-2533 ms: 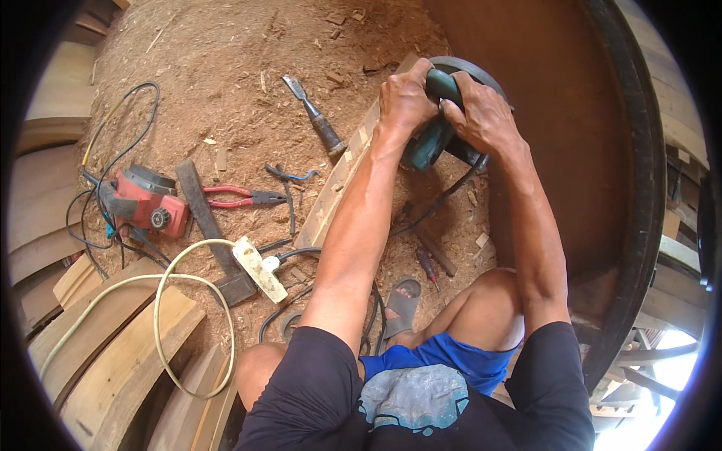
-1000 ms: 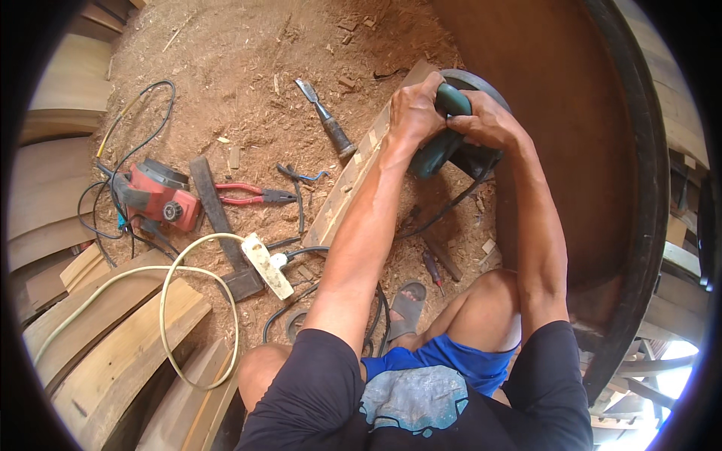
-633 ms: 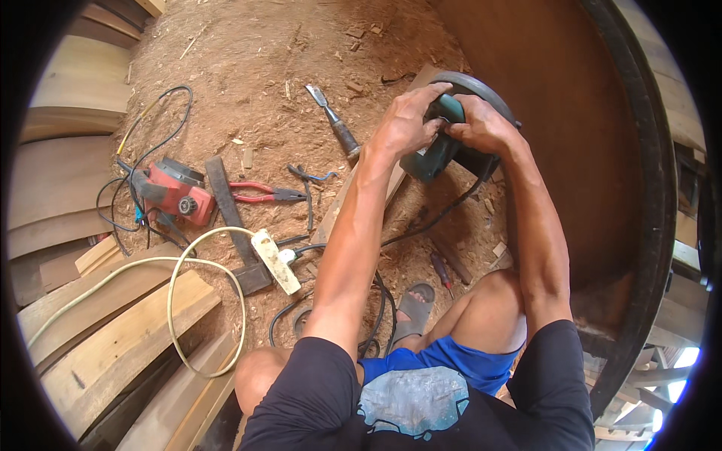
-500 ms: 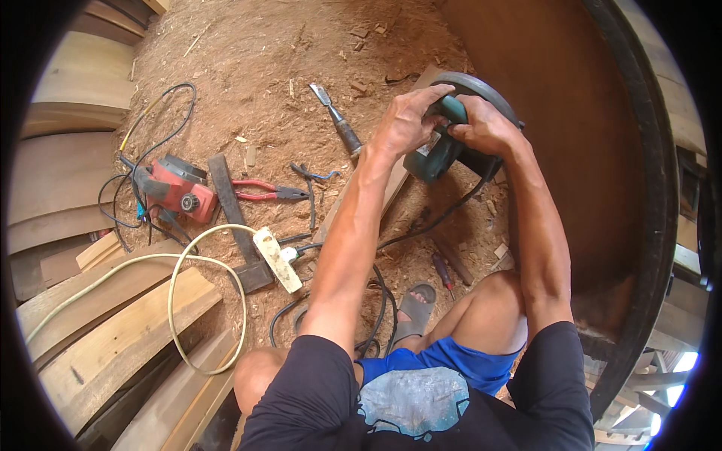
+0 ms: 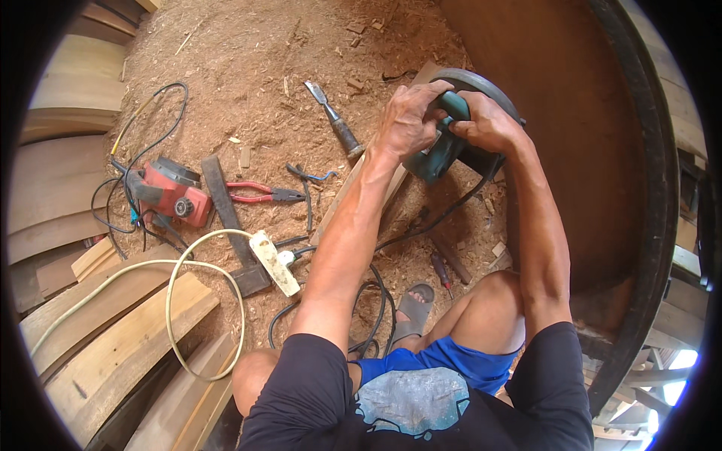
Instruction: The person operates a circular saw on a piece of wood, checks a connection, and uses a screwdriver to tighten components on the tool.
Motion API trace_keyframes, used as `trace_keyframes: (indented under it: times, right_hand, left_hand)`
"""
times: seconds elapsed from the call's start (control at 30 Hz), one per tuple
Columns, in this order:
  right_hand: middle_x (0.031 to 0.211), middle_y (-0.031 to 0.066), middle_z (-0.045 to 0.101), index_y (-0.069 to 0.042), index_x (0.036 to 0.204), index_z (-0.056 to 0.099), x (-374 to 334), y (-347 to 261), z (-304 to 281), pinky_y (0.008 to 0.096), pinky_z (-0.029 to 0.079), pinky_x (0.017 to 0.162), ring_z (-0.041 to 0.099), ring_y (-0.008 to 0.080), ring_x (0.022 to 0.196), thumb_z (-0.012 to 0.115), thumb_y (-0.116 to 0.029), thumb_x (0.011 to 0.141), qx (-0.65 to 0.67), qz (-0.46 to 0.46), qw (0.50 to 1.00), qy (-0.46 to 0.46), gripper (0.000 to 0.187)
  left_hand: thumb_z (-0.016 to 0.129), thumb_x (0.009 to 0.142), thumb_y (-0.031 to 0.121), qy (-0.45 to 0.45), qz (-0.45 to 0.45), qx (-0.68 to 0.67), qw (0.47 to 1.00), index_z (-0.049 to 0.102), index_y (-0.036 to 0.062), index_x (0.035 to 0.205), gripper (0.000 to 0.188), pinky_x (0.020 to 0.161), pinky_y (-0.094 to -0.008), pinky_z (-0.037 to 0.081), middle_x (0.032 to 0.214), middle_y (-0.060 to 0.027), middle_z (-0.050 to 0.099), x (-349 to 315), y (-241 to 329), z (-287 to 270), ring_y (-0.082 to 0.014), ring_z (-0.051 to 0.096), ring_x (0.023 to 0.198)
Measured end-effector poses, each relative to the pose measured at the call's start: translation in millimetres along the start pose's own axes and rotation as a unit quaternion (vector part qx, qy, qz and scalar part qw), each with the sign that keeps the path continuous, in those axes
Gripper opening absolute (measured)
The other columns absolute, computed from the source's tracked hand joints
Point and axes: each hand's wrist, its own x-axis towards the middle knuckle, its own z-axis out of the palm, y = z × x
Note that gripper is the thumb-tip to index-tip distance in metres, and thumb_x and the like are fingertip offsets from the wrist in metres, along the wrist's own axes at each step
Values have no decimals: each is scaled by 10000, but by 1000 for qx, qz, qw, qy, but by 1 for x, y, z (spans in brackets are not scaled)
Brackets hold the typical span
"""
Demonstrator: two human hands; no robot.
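Note:
A teal circular saw (image 5: pixel 435 159) with a round grey guard (image 5: pixel 481 84) is held between my hands, over a long narrow board (image 5: pixel 391 184). My left hand (image 5: pixel 410 116) is closed round the front of its handle, and my right hand (image 5: pixel 487 122) wraps the handle from the right side. The blade's edge and where it meets the board are hidden. Its black cord (image 5: pixel 451 209) runs down toward a white power strip (image 5: pixel 274 261). A wood chisel (image 5: pixel 335 120) with a dark handle lies left of my left hand.
Sawdust and chips cover the ground. To the left lie a red electric planer (image 5: pixel 171 192), a hammer (image 5: pixel 229 218) and red-handled pliers (image 5: pixel 263 192). A screwdriver (image 5: pixel 442 270) rests by my foot. Planks (image 5: pixel 135 331) line the left; a large curved brown panel (image 5: pixel 571 135) stands close on the right.
The saw and both hands stay almost in place. The view has shifted slightly, so the tools on the ground appear a little further left.

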Motion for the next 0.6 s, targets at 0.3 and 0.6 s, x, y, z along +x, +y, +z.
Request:
trace_keyframes:
  times: [0.3,0.6]
  right_hand:
    - [959,166,714,21,1131,652,3,10,4,438,523,872,692,299,942,737,-115,837,34,-1,999,-10,334]
    - [933,154,702,25,1115,645,4,10,3,430,525,856,685,282,922,741,-115,834,25,-8,1000,-6,328]
  left_hand:
    - [766,846,17,-55,12,-24,998,651,184,1416,605,996,-453,524,1138,-142,750,4,-1,-12,-351,662,1082]
    - [748,854,9,-39,22,-28,999,661,159,1389,562,899,-455,572,1096,-174,751,7,3,-12,-384,706,992]
